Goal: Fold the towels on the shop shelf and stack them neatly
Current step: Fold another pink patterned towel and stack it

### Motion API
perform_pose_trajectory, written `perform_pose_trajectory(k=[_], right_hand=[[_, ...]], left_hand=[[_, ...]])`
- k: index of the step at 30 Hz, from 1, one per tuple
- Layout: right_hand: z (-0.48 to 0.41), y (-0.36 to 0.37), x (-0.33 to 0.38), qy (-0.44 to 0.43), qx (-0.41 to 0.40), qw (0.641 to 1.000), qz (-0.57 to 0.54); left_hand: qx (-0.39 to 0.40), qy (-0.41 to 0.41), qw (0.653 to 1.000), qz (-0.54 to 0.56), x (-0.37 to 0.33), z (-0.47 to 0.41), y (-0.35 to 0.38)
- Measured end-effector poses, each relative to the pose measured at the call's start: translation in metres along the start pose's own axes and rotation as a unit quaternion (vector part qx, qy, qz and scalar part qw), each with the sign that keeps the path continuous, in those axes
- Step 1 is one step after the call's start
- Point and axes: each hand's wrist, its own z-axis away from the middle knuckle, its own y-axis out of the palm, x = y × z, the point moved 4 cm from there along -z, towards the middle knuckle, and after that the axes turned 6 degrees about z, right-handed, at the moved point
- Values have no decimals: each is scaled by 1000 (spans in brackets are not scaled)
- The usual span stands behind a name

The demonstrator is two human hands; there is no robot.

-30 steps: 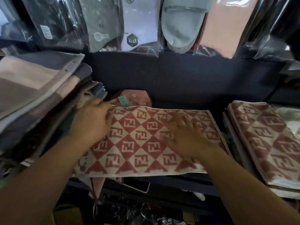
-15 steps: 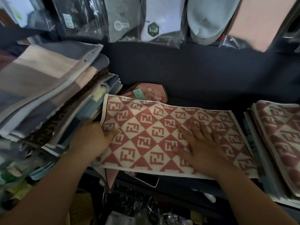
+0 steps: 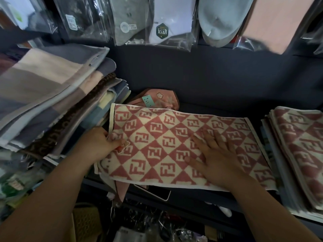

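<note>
A red-and-cream diamond-patterned towel [image 3: 157, 137] lies folded lengthwise across the dark shelf [image 3: 209, 95]. My left hand [image 3: 97, 145] pinches the towel's left edge, fingers curled around the cloth. Flat on the towel's right half rests my right hand [image 3: 215, 158], fingers spread and pressing down. To the right sits a stack of folded towels [image 3: 300, 151] with the same pattern.
A tall leaning pile of grey, pink and brown towels [image 3: 52, 95] crowds the left side. A pink cloth with a tag [image 3: 157, 100] lies behind the towel. Bagged socks and slippers [image 3: 162, 23] hang above. Clutter fills the space below the shelf edge.
My left hand slid from on top of the towel to its left edge and took hold of it. The right hand stayed flat on the towel. The view shifted left.
</note>
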Motion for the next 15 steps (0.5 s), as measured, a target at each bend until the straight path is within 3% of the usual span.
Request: perform_pose_trajectory(k=[8,11,15], right_hand=[[1,-1,0,0,10,1000,-2],[0,-9,3,-5,21,1000,6],[-7,-24,21,-63,3,998,17]], left_hand=[[-1,-32,985,169,12,6,-5],[18,-34,962,270,13,14,-9],[69,-55,907,412,15,23,-9]])
